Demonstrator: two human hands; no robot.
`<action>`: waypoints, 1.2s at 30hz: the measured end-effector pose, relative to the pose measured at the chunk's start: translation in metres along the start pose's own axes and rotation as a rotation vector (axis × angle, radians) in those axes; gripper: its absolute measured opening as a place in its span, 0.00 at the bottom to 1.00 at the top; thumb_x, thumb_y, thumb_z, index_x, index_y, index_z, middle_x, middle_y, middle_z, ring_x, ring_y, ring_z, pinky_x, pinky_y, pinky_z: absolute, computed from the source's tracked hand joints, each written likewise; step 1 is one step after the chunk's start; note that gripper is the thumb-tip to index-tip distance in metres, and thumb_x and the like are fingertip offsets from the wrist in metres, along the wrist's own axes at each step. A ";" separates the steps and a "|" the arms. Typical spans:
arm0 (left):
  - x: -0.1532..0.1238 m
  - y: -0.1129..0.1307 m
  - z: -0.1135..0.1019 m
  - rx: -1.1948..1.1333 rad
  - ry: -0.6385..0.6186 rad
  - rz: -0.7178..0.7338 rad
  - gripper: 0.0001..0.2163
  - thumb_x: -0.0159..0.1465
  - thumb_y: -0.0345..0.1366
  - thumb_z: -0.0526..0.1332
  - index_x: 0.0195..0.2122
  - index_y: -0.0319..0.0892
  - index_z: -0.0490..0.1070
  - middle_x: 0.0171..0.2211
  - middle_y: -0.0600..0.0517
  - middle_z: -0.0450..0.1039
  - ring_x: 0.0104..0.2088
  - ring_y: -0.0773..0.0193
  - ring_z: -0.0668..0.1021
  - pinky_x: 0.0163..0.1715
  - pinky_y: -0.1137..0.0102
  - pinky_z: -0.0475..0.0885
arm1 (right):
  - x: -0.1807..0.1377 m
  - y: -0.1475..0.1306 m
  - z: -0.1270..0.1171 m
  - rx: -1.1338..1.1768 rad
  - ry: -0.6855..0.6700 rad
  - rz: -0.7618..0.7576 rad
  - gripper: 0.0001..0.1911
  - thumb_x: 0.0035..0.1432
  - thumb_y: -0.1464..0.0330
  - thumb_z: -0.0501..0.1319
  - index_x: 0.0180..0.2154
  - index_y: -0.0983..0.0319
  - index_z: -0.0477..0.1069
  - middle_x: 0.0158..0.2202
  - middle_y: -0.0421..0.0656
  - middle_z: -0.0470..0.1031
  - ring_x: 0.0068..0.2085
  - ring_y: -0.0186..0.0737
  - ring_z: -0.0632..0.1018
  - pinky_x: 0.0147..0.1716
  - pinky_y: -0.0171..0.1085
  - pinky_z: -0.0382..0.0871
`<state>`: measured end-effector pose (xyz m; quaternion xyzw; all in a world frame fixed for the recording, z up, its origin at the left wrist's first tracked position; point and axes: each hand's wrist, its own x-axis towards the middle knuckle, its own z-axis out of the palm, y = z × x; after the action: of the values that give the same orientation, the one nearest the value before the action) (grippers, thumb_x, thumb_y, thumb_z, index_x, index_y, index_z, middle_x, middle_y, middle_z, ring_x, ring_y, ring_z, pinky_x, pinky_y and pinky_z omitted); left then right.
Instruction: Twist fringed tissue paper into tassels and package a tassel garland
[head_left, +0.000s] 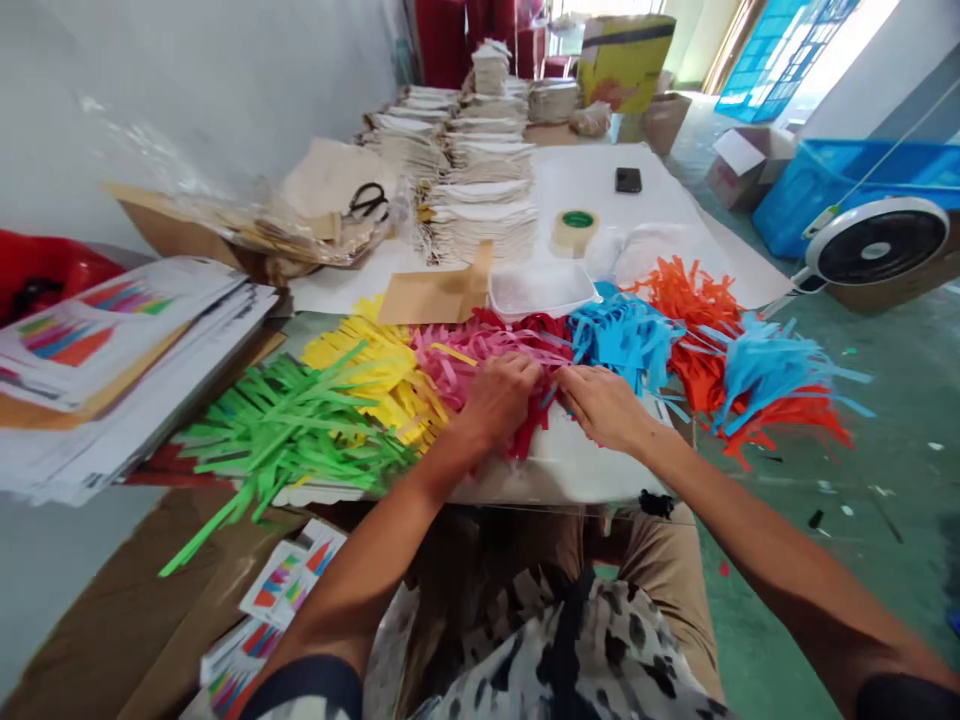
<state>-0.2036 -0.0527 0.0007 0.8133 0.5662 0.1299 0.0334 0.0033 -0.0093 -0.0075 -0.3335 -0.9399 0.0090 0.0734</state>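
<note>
Nearest, below the table edge: printed colour sheets [289, 580] lie on brown cardboard by the person's lap.

At the table's front edge both hands work in the red paper strips [534, 418]. Left hand [499, 395] lies palm down, fingers curled into the red/pink pile, seems to be pinching a few strips, though the grip itself is hidden under the fingers. Right hand [600, 400] is also palm down, fingertips pressed on the red strips just beside the left; can't tell if it's gripping or only holding them flat. Hands nearly touch.

Strips lie sorted by colour along the edge, left to right: green strips [292, 430], yellow strips [367, 365], pink strips [465, 355], red under the hands, blue strips [622, 335], then orange strips [694, 300] w/ more blue on top, hanging off the right corner. Judging by that: cutting & colour sorting look done; all piles are still full, so whatever gathering is under way looks early, most left.

Left side: stack of printed sheets [112, 350]. Behind the strips: clear plastic tray [540, 290], brown envelope [435, 295], tape roll [576, 230], scissors [367, 200] on a plastic-wrapped bundle, stacks of cloth bags [480, 190], a phone [628, 180]. Right, off the table: a fan [877, 245], blue crate [847, 180].
</note>
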 end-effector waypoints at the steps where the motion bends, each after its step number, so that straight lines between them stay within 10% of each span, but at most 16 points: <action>1: 0.004 -0.011 -0.001 0.056 0.000 -0.017 0.12 0.71 0.25 0.54 0.46 0.41 0.77 0.49 0.42 0.81 0.52 0.49 0.79 0.54 0.55 0.71 | 0.004 0.004 0.003 -0.041 -0.008 0.022 0.12 0.74 0.71 0.53 0.46 0.62 0.75 0.42 0.46 0.83 0.42 0.45 0.80 0.41 0.41 0.62; 7: -0.005 -0.058 -0.007 0.196 0.159 -0.162 0.15 0.73 0.30 0.54 0.53 0.42 0.78 0.55 0.40 0.81 0.61 0.42 0.75 0.59 0.48 0.69 | -0.004 0.025 0.008 -0.196 0.070 0.175 0.20 0.77 0.64 0.51 0.40 0.63 0.79 0.39 0.51 0.81 0.40 0.48 0.76 0.38 0.44 0.53; 14: -0.022 -0.067 0.012 0.124 0.227 0.022 0.19 0.75 0.29 0.53 0.62 0.46 0.75 0.63 0.44 0.76 0.68 0.47 0.71 0.72 0.46 0.59 | 0.018 0.009 0.023 -0.230 0.217 -0.166 0.12 0.75 0.68 0.59 0.48 0.60 0.82 0.45 0.46 0.83 0.43 0.46 0.74 0.42 0.46 0.54; 21: -0.039 -0.100 0.009 -0.003 0.233 0.116 0.18 0.72 0.26 0.55 0.58 0.39 0.78 0.58 0.40 0.79 0.64 0.49 0.74 0.66 0.51 0.70 | 0.026 0.013 0.034 -0.220 0.261 -0.244 0.11 0.75 0.70 0.59 0.49 0.61 0.81 0.58 0.45 0.82 0.49 0.46 0.76 0.48 0.48 0.58; 31: -0.055 -0.062 -0.008 -0.123 0.271 0.126 0.22 0.60 0.20 0.60 0.52 0.44 0.81 0.58 0.46 0.78 0.66 0.51 0.72 0.69 0.51 0.68 | 0.033 0.012 0.047 -0.170 0.308 -0.299 0.13 0.76 0.73 0.56 0.45 0.58 0.80 0.48 0.42 0.85 0.48 0.43 0.77 0.52 0.46 0.63; 36: -0.061 -0.045 -0.004 -0.010 0.244 0.026 0.08 0.68 0.35 0.65 0.44 0.44 0.83 0.57 0.43 0.77 0.65 0.44 0.71 0.69 0.44 0.64 | 0.037 0.007 0.046 -0.090 0.291 -0.287 0.13 0.75 0.69 0.58 0.54 0.62 0.78 0.59 0.47 0.81 0.54 0.47 0.77 0.55 0.50 0.63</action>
<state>-0.2656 -0.0934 -0.0155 0.7984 0.5550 0.2311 -0.0335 -0.0269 0.0209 -0.0490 -0.1970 -0.9566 -0.0919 0.1941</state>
